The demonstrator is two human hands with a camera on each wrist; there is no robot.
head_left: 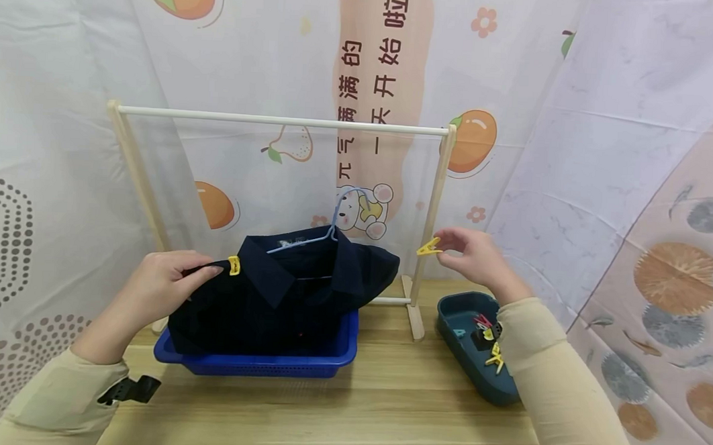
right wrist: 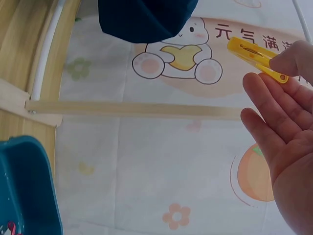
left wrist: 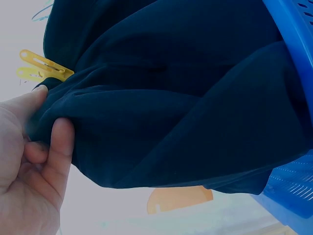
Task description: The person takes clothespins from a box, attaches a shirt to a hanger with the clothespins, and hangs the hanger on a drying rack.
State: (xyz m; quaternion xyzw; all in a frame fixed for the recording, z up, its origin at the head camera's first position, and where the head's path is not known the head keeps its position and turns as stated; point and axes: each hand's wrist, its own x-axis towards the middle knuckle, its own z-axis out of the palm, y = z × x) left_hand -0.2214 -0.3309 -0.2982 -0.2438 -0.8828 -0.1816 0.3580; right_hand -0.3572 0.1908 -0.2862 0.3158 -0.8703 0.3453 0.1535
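Observation:
A dark navy collared shirt [head_left: 255,311] drapes over a blue plastic basket [head_left: 264,365], with a light blue hanger [head_left: 334,229] inside its collar. My left hand [head_left: 162,293] pinches the shirt's shoulder at the left, thumb on top, as the left wrist view also shows. Beside those fingers a yellow clothespin [left wrist: 49,66] is clipped onto the fabric. Off to the right of the shirt, my right hand [head_left: 472,255] holds a second yellow clothespin [right wrist: 257,58] between thumb and fingers, apart from the cloth.
A rack with a white top bar [head_left: 283,120] and wooden posts stands behind the basket. On the right, a dark teal tray [head_left: 475,373] holds several small clothespins [head_left: 494,357], partly hidden by the right sleeve. Printed curtains hang behind the wooden table [head_left: 322,415].

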